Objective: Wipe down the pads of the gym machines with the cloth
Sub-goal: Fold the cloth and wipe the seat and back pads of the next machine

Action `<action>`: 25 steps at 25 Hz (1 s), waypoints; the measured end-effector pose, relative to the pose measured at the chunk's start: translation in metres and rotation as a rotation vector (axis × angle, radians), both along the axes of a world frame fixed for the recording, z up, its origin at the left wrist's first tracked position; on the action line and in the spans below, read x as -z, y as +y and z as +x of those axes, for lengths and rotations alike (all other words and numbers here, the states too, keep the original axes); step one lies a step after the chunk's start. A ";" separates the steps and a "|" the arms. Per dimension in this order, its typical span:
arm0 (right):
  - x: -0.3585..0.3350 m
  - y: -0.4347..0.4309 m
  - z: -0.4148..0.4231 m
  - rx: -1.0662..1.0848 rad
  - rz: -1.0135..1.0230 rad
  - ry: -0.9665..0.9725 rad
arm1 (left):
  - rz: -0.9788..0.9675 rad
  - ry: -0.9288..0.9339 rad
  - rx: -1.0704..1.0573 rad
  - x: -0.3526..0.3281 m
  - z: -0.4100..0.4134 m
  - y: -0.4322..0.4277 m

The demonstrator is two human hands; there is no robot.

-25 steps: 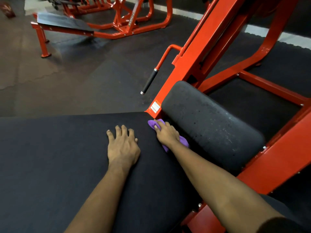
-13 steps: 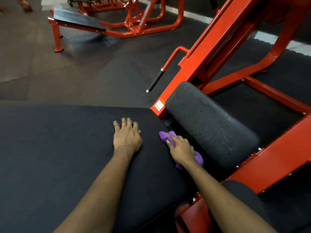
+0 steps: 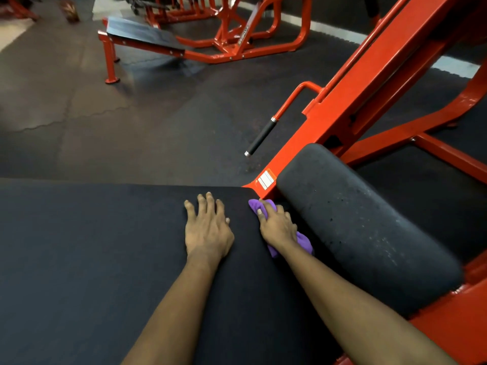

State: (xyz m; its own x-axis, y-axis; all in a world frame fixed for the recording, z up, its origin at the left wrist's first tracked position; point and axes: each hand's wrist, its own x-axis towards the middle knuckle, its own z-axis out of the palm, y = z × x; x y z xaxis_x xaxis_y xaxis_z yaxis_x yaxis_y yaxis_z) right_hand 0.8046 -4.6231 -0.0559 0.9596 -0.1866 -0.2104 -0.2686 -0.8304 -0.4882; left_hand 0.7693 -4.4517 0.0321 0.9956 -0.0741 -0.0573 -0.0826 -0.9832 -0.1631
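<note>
Head view: at center frame the right hand (image 3: 276, 225) grips a bunched purple cloth (image 3: 304, 242) and presses it onto the right edge of the large flat pad (image 3: 105, 259), just beside the seam with the rounded pad (image 3: 369, 233). The left hand (image 3: 208, 227) lies flat on the flat pad, fingers spread, holding nothing. Likely risks: the wad is small, so strokes may leave unwiped strips. Pushed further up, the knuckles could scrape the red frame (image 3: 369, 88) near its label (image 3: 266, 179). Dragged along the seam, the cloth could snag or drop into the gap. The rounded pad's pale specks suggest it is not yet wiped.
</note>
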 end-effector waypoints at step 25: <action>0.016 -0.026 -0.009 -0.157 0.043 -0.120 | -0.033 -0.033 -0.070 -0.014 0.022 0.032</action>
